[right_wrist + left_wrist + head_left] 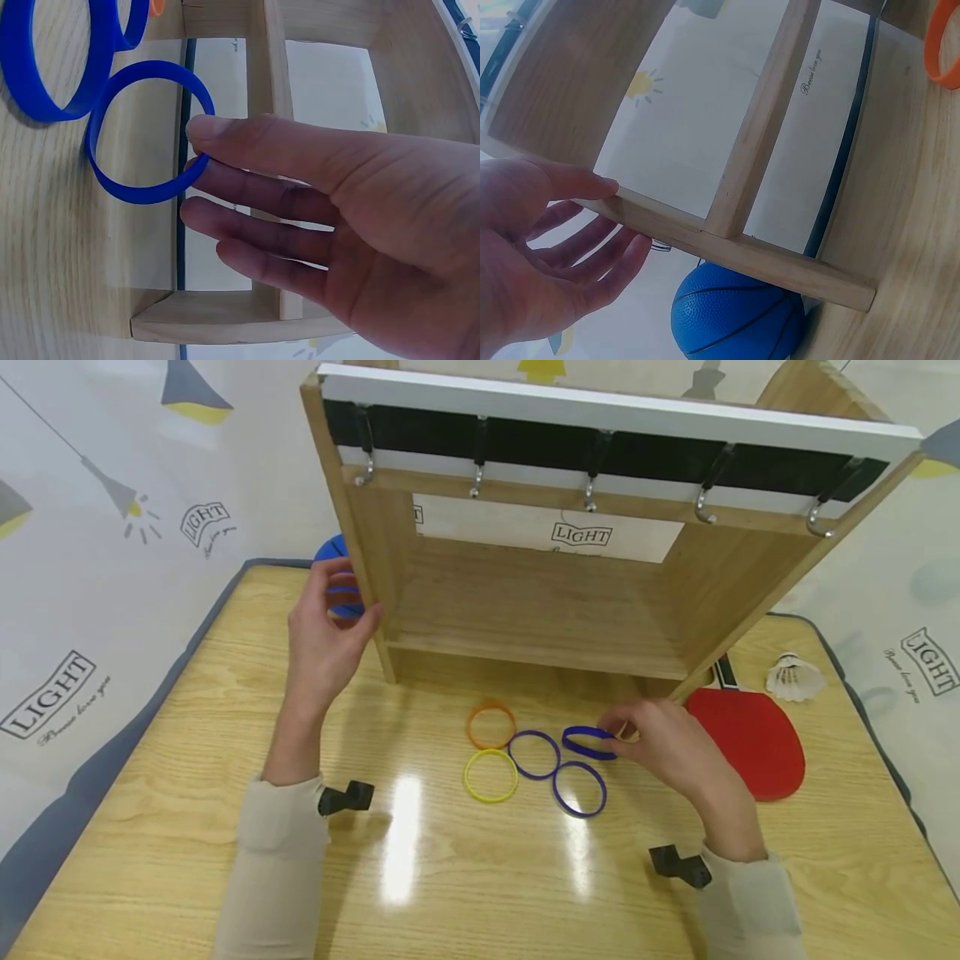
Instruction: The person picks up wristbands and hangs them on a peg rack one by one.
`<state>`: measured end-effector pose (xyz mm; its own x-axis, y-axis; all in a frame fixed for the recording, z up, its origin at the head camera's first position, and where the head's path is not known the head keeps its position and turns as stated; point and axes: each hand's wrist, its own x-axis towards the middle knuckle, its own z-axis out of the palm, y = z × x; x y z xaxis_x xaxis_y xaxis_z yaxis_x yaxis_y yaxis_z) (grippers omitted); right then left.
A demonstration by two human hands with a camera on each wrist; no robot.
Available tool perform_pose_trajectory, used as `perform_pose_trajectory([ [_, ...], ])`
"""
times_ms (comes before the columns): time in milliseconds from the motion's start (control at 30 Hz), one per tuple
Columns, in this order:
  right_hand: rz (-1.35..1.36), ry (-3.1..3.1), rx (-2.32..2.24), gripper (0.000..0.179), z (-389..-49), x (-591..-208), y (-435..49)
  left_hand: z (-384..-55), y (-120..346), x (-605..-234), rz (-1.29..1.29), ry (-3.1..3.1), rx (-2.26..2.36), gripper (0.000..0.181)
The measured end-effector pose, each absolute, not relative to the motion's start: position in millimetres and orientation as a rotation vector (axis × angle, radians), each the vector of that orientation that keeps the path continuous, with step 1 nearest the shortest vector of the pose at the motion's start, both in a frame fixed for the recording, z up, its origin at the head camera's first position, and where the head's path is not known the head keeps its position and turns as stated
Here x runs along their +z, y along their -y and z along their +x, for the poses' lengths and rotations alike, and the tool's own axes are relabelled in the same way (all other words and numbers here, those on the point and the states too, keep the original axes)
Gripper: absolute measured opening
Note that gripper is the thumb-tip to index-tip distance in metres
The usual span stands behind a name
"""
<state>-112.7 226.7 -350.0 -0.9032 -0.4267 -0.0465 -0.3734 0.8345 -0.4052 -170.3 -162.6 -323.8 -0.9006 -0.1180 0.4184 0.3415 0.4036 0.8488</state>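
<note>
My left hand [321,639] grips the left side panel of a wooden hook rack [525,597], thumb on its front edge and fingers behind it. My right hand [671,747] pinches a blue silicone wristband [139,196] between thumb and index finger, its other fingers extended. The held band is tilted up at the tabletop; in the right wrist view another blue wristband [19,64] lies close by. Left of it on the table are an orange wristband [491,704], a yellow wristband [491,799] and two flat blue wristbands.
Several metal hooks [590,493] line the rack's top front bar. A blue mini basketball [735,311] sits behind the rack's left side. At right, a red table tennis paddle [750,743] and a shuttlecock [795,678] lie on the wooden table [480,893].
</note>
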Motion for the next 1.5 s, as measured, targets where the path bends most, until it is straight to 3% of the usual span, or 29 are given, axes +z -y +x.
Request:
perform_pose_trajectory([
  [233,-0.739,-3.055,-0.731,0.020,-103.9,-338.0,-210.4,-172.7,160.1,-328.0,-0.181,2.233,-1.557,0.048],
  [433,-0.957,-2.873,-1.433,0.018,-98.9,-317.0,-157.2,-173.4,155.0,-332.0,-0.180,2.217,-1.584,0.047],
  [667,-0.796,-2.114,-2.311,0.022,-128.4,-286.3,-81.0,-172.2,153.7,-333.2,-0.197,2.207,-1.571,0.048],
  [833,-0.726,-1.783,-2.645,0.020,-149.9,-261.3,-43.0,-173.3,152.2,-333.2,-0.215,2.204,-1.545,0.046],
  [1133,-0.616,-1.706,-2.794,0.023,-170.2,-248.7,-22.3,-172.7,152.3,-325.8,-0.208,2.226,-1.536,0.045],
  [1500,-0.679,-1.751,-2.740,0.022,-179.6,-255.8,-15.6,-171.6,162.0,-323.2,-0.177,2.217,-1.527,0.045],
])
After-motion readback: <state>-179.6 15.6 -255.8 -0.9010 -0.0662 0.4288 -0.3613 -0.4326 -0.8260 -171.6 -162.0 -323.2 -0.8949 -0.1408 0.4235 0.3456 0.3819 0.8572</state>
